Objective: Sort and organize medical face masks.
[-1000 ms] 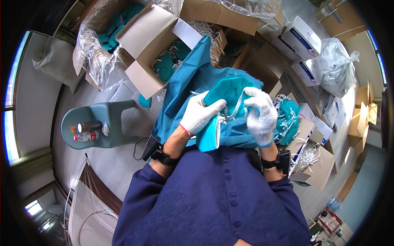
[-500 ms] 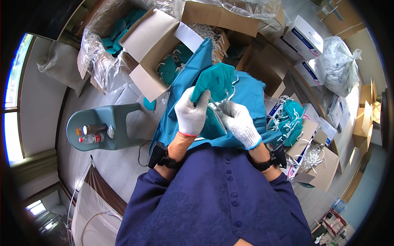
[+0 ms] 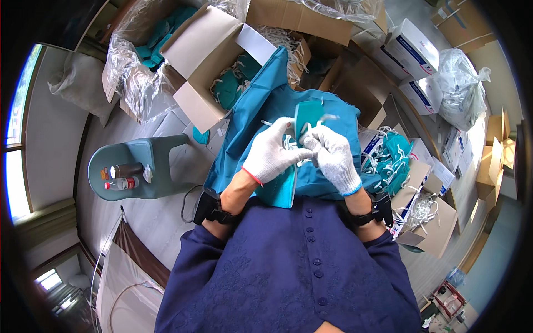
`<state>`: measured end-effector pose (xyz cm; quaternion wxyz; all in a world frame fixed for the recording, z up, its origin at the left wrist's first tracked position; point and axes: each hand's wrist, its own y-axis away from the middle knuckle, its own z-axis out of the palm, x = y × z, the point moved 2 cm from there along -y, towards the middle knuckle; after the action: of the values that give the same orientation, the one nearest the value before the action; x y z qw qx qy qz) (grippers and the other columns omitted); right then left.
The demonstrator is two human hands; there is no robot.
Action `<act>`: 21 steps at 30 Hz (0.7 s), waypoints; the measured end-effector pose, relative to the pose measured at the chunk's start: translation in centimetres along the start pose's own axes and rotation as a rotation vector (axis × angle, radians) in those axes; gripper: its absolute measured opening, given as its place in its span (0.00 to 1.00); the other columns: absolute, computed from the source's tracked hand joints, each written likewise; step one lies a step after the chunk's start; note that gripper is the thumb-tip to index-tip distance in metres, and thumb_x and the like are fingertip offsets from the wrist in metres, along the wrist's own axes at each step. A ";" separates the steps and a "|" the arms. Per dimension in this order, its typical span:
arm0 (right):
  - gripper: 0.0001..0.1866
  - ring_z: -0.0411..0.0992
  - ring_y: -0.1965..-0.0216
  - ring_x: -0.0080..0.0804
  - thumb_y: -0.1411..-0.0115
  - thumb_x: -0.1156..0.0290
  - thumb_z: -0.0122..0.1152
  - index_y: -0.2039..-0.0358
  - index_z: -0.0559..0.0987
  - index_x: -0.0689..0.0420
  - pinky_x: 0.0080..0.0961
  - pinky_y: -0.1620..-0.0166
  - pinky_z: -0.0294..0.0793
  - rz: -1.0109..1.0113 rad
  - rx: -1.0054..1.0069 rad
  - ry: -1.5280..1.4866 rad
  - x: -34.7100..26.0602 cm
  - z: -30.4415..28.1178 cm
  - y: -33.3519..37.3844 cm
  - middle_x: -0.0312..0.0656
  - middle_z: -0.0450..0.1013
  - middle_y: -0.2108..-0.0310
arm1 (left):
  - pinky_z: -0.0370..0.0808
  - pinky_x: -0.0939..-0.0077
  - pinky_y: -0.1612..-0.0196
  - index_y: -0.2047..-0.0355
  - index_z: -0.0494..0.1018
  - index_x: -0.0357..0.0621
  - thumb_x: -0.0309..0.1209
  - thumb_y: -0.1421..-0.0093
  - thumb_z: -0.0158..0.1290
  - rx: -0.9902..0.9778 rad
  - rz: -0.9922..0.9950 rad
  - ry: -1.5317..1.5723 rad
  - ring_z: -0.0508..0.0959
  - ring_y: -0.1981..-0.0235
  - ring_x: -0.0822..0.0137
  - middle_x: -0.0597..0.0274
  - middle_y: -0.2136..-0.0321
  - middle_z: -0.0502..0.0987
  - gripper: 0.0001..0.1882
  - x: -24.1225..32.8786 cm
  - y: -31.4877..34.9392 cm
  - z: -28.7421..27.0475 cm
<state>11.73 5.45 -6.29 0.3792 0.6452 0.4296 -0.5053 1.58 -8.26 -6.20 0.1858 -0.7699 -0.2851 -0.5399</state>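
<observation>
Stool point(image 3: 135, 152) at left, open cartons point(image 3: 198, 108) beyond teal mask point(image 3: 306, 115).

A grey-green plastic stool point(image 3: 160, 166) carries a dark cylindrical flask point(image 3: 126, 170), a red-capped plastic bottle point(image 3: 122, 183) and a small orange packet point(image 3: 104, 173), while a whitish sack point(image 3: 83, 86) slumps near the wall point(image 3: 50, 139) and a bright window point(image 3: 16, 183) stands at left.

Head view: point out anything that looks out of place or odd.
One loose teal piece, probably a mask, appears to lie on the floor beside the open carton. It looks odd because similar teal masks nearby are gathered inside that carton.
</observation>
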 end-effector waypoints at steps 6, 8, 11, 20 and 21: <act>0.09 0.63 0.80 0.12 0.33 0.69 0.54 0.66 0.78 0.60 0.13 0.77 0.62 0.222 -0.088 -0.333 0.4 0.1 0.3 0.29 0.69 0.78 | 0.75 0.75 0.60 0.53 0.72 0.42 0.35 0.50 0.66 -0.115 -0.214 0.158 0.79 0.66 0.68 0.57 0.62 0.78 0.25 -1.5 0.4 1.0; 0.09 0.62 0.80 0.12 0.33 0.70 0.54 0.67 0.79 0.60 0.13 0.77 0.61 0.222 -0.097 -0.357 0.5 -0.2 0.5 0.28 0.69 0.78 | 0.75 0.74 0.60 0.53 0.72 0.40 0.35 0.49 0.66 -0.137 -0.175 0.317 0.78 0.66 0.68 0.57 0.63 0.78 0.25 -2.4 0.2 1.6; 0.09 0.62 0.80 0.12 0.34 0.70 0.55 0.68 0.79 0.59 0.12 0.76 0.60 0.206 -0.075 -0.314 0.1 -0.5 0.8 0.29 0.69 0.79 | 0.75 0.72 0.60 0.52 0.72 0.40 0.35 0.49 0.66 -0.176 0.053 0.155 0.78 0.67 0.68 0.58 0.64 0.77 0.26 -3.6 -0.3 2.0; 0.10 0.67 0.75 0.18 0.33 0.68 0.55 0.67 0.77 0.61 0.14 0.71 0.68 -0.005 0.175 -0.159 -0.5 -1.6 0.6 0.35 0.75 0.71 | 0.71 0.79 0.64 0.60 0.73 0.34 0.28 0.35 0.50 -0.204 -0.232 0.313 0.72 0.71 0.77 0.67 0.70 0.75 0.09 -2.4 0.4 2.5; 0.11 0.67 0.75 0.19 0.33 0.67 0.54 0.67 0.77 0.61 0.15 0.72 0.68 0.104 0.162 -0.473 -0.8 -1.3 0.7 0.37 0.75 0.71 | 0.71 0.79 0.64 0.60 0.73 0.34 0.28 0.35 0.50 -0.208 -0.231 0.313 0.72 0.71 0.77 0.67 0.70 0.75 0.09 -2.2 0.3 2.7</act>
<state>12.76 6.28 -5.15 0.4415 0.5586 0.2533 -0.6549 3.16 -7.47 -9.17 0.0843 -0.6539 -0.2819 -0.6970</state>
